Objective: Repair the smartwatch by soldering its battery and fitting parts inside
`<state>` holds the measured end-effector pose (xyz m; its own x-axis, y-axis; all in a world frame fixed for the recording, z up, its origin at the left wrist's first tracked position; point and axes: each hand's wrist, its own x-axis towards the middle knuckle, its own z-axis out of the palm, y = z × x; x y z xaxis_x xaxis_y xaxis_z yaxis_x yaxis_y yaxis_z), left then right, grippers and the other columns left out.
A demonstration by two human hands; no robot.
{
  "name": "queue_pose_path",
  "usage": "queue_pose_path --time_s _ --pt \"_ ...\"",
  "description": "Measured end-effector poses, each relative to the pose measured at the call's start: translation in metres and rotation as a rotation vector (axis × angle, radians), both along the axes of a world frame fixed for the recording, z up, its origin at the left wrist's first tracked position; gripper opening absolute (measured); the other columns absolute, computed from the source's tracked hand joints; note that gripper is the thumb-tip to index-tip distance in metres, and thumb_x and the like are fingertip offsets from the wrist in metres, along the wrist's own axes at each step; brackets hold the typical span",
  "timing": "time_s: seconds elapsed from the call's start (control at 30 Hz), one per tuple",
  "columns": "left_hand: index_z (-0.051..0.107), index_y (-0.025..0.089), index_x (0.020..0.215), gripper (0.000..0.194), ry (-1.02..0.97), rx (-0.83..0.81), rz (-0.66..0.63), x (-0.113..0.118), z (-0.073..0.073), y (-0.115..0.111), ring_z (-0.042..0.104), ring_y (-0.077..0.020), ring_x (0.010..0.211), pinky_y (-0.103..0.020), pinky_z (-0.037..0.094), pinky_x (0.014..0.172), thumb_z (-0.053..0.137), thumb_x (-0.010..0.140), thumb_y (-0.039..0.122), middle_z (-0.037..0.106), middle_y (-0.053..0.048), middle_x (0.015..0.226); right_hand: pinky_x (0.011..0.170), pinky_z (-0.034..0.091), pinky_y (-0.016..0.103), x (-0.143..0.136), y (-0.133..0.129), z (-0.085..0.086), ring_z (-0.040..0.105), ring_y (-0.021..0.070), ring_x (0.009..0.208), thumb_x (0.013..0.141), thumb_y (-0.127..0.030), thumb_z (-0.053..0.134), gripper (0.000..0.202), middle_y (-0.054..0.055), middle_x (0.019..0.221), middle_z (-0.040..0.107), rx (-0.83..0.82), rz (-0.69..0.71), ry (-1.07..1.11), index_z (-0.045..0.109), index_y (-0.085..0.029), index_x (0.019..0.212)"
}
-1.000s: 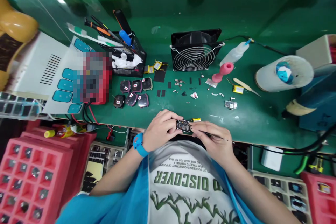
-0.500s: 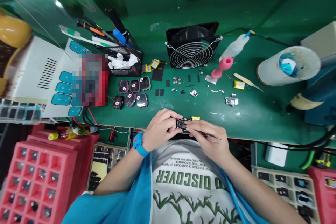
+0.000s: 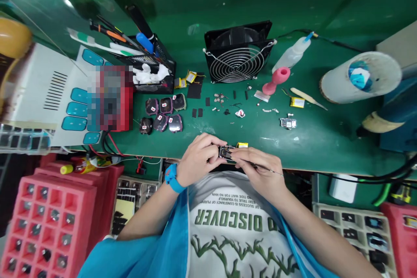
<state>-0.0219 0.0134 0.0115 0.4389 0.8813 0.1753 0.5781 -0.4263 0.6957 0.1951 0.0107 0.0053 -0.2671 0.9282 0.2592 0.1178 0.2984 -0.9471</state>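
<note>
I read "DISCOVER" upside down on the shirt (image 3: 230, 220); beyond, the left hand (image 3: 202, 155) pinches a small device (image 3: 225, 152) at the bench (image 3: 312, 147) edge, the right hand (image 3: 262, 165) gripping a thin tool (image 3: 259, 166) beside it. Farther, labels (image 3: 167, 105) on dark cases (image 3: 176, 126) are illegible.

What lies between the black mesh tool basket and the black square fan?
In the head view, small yellow rectangular batteries and a flat black sheet lie there.
</note>
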Motion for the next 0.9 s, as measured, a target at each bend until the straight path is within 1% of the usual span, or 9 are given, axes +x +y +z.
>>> queue_pose_path --time_s 0.1,0.17,0.27,0.37,0.47,0.6,0.7,0.9 --pt "0.045 0.020 0.065 0.041 0.009 -0.011 0.000 -0.0003 0.0011 0.0001 0.067 -0.0173 0.099 -0.034 0.052 0.088 0.075 0.094 0.021 0.076 -0.005 0.112 0.083 0.069 0.033 0.0008 -0.0003 -0.0011 0.081 0.0191 0.079 0.097 -0.013 0.069 0.020 0.005 0.095 0.085 -0.004 -0.005 0.037 0.084 -0.025 0.103" --pt "0.045 0.020 0.065 0.042 0.013 -0.025 0.006 -0.0002 0.0021 -0.0002 0.067 -0.0172 0.099 -0.034 0.052 0.088 0.076 0.093 0.020 0.076 -0.005 0.113 0.081 0.069 0.032 0.0025 -0.0005 -0.0016 0.080 0.0184 0.078 0.096 -0.014 0.069 0.019 0.005 0.095 0.084 -0.020 -0.010 0.053 0.084 -0.025 0.100" --pt "0.045 0.020 0.065 0.041 0.022 -0.048 0.021 0.0000 0.0032 -0.0008 0.068 -0.0175 0.099 -0.034 0.053 0.087 0.076 0.092 0.018 0.076 -0.006 0.112 0.073 0.068 0.030 0.0049 -0.0010 -0.0012 0.079 0.0182 0.076 0.096 -0.013 0.068 0.019 0.005 0.090 0.084 -0.071 -0.044 0.057 0.084 -0.024 0.097" --pt "0.045 0.020 0.064 0.041 0.031 -0.059 0.032 0.0000 0.0033 -0.0015 0.067 -0.0179 0.099 -0.034 0.053 0.087 0.076 0.091 0.017 0.076 -0.006 0.112 0.069 0.066 0.029 0.0053 -0.0017 -0.0009 0.079 0.0184 0.076 0.095 -0.012 0.069 0.019 0.004 0.085 0.083 -0.071 -0.096 0.070 0.083 -0.023 0.095" --pt "0.044 0.020 0.065 0.042 0.023 -0.048 0.031 -0.0002 0.0030 -0.0016 0.067 -0.0178 0.099 -0.033 0.053 0.086 0.076 0.092 0.019 0.076 -0.005 0.112 0.070 0.066 0.028 0.0045 -0.0017 -0.0013 0.078 0.0175 0.076 0.094 -0.010 0.069 0.018 0.004 0.084 0.082 -0.055 -0.100 0.060 0.083 -0.022 0.095" --pt "0.044 0.020 0.066 0.041 0.012 -0.039 0.025 -0.0005 0.0030 -0.0013 0.067 -0.0175 0.098 -0.033 0.053 0.086 0.075 0.094 0.021 0.075 -0.005 0.111 0.074 0.066 0.029 0.0045 -0.0011 -0.0015 0.079 0.0177 0.081 0.096 -0.012 0.068 0.017 0.005 0.089 0.083 -0.059 -0.080 0.056 0.083 -0.022 0.096" --pt "0.043 0.020 0.066 0.042 0.011 -0.040 0.028 -0.0001 0.0036 -0.0015 0.067 -0.0176 0.098 -0.033 0.053 0.086 0.074 0.094 0.021 0.075 -0.005 0.111 0.075 0.066 0.029 0.0051 -0.0008 -0.0010 0.079 0.0179 0.082 0.096 -0.013 0.068 0.017 0.005 0.088 0.082 -0.060 -0.089 0.053 0.082 -0.022 0.096" --pt "0.044 0.020 0.065 0.042 0.024 -0.054 0.027 0.0006 0.0037 -0.0009 0.067 -0.0182 0.098 -0.034 0.054 0.085 0.076 0.092 0.019 0.075 -0.005 0.111 0.074 0.065 0.027 0.0056 -0.0005 -0.0007 0.078 0.0164 0.081 0.096 -0.010 0.068 0.018 0.004 0.085 0.082 -0.067 -0.081 0.041 0.082 -0.022 0.097"
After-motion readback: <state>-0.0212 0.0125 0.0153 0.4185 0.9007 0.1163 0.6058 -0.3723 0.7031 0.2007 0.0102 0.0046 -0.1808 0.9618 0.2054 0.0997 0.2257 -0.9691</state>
